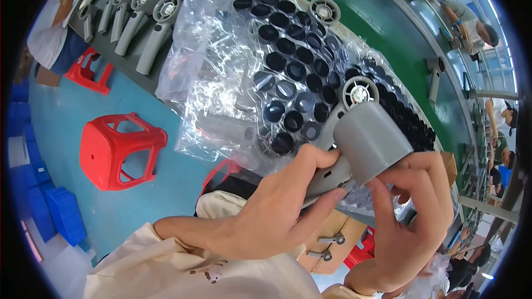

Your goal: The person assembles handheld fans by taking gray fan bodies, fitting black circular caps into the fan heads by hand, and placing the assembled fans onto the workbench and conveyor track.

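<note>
A grey handheld fan (370, 141) with a wide cylindrical head is held up in front of me, its handle slanting down to the left. My left hand (274, 207) grips the handle, thumb and fingers on either side of it. At the rim of the head, my right hand (415, 210) has its thumb and fingers bent against the cylinder's lower right end; whether it holds a small part there is hidden. Just behind lies another grey fan (359, 94), its white spoked inside showing. Beneath it, round black caps (295, 70) sit in rows in clear plastic (213, 72).
Several grey fans (155, 39) lie at the upper left. A green conveyor belt (382, 16) curves behind, carrying a few more. Red stools (105, 152) and blue crates (64, 216) stand on the left floor. Below my hands, a cardboard box (313, 227) bears small fans. People work across the belt.
</note>
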A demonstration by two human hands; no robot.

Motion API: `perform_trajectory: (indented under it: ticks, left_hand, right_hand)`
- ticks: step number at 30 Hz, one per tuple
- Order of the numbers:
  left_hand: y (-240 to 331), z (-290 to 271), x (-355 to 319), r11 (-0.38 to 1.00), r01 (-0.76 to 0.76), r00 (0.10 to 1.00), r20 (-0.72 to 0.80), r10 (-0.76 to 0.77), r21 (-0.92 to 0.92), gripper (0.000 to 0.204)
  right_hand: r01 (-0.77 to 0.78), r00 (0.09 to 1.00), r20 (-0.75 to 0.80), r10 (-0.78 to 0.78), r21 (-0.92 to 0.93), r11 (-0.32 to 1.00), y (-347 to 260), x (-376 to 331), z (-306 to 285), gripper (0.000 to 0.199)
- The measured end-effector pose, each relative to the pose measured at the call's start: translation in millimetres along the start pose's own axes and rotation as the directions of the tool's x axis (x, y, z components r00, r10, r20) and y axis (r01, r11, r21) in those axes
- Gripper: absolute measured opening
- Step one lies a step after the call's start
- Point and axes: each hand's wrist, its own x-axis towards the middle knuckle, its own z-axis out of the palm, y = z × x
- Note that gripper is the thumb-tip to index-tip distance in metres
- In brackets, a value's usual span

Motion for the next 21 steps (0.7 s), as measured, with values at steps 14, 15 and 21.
perform_trajectory:
  ticks: [14, 15, 21]
  left_hand:
    - [-11.6, -65.6, 9.0, 0.812, 0.138, 0.972, -0.08, -0.221, -0.567, 0.027]
    - [-8.4, -68.3, 13.4, 0.754, 0.148, 0.967, -0.067, -0.246, -0.64, 0.026]
    - [-7.3, -86.6, 22.4, 0.689, 0.299, 0.888, -0.071, -0.454, -0.66, 0.033]
  right_hand:
    - [0.106, 0.975, 0.168, -0.145, 0.222, 0.969, 19.7, 223.3, 66.7, 0.041]
    - [0.274, 0.959, 0.038, -0.282, 0.145, 0.951, 57.7, 273.8, 100.6, 0.051]
    - [0.074, 0.99, 0.128, -0.059, -0.113, 0.991, 109.7, 375.9, 248.7, 0.064]
